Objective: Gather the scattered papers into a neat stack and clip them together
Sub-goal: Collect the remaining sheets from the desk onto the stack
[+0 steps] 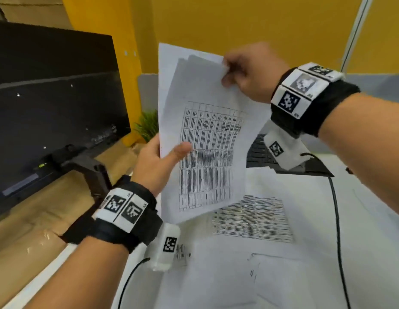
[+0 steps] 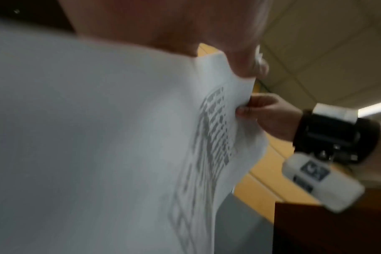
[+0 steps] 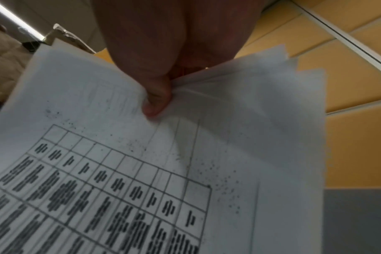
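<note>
A bundle of white printed papers (image 1: 205, 134) with a table of text is held upright above the desk. My left hand (image 1: 159, 159) grips its left edge, thumb across the front sheet. My right hand (image 1: 245, 70) pinches the top right corner; in the right wrist view the thumb (image 3: 157, 101) presses on the fanned sheets (image 3: 185, 154). The corners of the sheets are uneven. In the left wrist view the papers (image 2: 98, 137) fill the frame and my right hand (image 2: 268, 116) shows beyond them. More printed sheets (image 1: 252, 219) lie flat on the white desk (image 1: 372, 230). No clip is visible.
A dark monitor (image 1: 53, 103) on a stand stands at the left. A black keyboard (image 1: 261, 152) lies behind the papers on the desk. A small green plant (image 1: 147, 123) sits by the yellow partition (image 1: 261, 30). Black wrist cables (image 1: 336, 219) trail over the desk.
</note>
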{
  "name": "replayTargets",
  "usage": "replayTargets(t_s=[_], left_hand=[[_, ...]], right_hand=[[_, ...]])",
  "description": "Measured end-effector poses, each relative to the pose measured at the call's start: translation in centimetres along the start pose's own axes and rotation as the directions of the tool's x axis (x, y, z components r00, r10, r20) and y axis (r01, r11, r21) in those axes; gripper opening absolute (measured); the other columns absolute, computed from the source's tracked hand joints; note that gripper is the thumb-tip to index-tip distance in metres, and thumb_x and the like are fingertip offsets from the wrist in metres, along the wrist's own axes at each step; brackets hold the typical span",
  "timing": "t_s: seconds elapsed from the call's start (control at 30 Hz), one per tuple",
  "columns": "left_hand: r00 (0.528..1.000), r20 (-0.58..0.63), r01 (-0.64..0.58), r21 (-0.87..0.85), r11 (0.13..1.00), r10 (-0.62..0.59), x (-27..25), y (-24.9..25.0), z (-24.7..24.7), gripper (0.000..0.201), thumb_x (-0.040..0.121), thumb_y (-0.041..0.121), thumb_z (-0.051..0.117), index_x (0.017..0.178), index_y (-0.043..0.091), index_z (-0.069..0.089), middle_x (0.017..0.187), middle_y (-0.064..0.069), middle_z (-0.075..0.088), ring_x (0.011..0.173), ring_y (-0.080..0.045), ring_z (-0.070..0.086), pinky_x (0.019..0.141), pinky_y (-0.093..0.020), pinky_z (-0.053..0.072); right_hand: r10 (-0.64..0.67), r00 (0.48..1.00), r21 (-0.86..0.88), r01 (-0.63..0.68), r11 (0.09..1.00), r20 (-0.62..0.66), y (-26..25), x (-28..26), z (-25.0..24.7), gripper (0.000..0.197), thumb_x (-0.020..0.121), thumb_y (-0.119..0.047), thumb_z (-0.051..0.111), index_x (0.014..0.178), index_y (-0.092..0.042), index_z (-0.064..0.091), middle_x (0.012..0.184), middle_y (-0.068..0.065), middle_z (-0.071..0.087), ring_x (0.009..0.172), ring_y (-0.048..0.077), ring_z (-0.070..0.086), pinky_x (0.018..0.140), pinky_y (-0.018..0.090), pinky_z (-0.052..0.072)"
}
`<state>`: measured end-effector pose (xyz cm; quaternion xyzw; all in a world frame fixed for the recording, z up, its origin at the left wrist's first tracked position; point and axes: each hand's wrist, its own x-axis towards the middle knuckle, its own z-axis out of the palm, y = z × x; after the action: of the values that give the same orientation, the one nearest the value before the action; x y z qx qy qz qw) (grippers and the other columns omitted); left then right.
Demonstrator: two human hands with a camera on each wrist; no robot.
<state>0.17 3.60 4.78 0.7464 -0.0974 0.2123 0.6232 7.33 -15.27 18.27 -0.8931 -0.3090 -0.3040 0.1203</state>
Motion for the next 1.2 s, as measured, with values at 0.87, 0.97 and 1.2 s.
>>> replayTargets(t_s=[0.87, 0.97, 1.2], left_hand=[[0.889, -0.442, 0.262, 0.275, 0.925, -0.121, 1.8, -6.8, -8.9, 0.033, 0.082, 0.019, 0.066, 0.113, 0.008, 0.062, 0.102, -0.005, 0.063, 0.092, -0.021, 0.058, 0.082, -0.031, 0.039], [0.880, -0.463, 0.269, 0.299, 0.915, -0.108, 2.1, -7.0, -9.7, 0.033, 0.083, 0.019, 0.065, 0.114, 0.008, 0.062, 0.103, -0.003, 0.063, 0.092, -0.021, 0.059, 0.082, -0.032, 0.041], [0.869, -0.482, 0.285, 0.310, 0.907, -0.108, 2.3, -8.3, -9.7, 0.038, 0.083, 0.019, 0.065, 0.119, 0.008, 0.059, 0.104, -0.002, 0.060, 0.095, -0.017, 0.056, 0.083, -0.029, 0.039]], right_hand=[[0.311, 0.486, -0.319, -0.070, 0.945, 0.816, 6.9, -8.4, 19.4, 0.067, 0.077, -0.040, 0.071, 0.134, -0.020, 0.044, 0.133, 0.001, 0.051, 0.126, 0.024, 0.047, 0.104, 0.038, 0.034], [0.249, 0.498, -0.325, 0.070, 0.943, 0.831, 5.9, -7.1, 19.5, 0.032, 0.076, -0.032, 0.071, 0.106, -0.021, 0.064, 0.104, -0.001, 0.063, 0.106, 0.024, 0.058, 0.098, 0.041, 0.042], [-0.123, 0.515, 0.026, 0.191, 0.981, 0.848, 1.5, -6.8, 22.5, 0.019, 0.075, -0.018, 0.073, 0.091, -0.015, 0.064, 0.141, 0.003, 0.044, 0.122, 0.024, 0.048, 0.102, 0.034, 0.041]])
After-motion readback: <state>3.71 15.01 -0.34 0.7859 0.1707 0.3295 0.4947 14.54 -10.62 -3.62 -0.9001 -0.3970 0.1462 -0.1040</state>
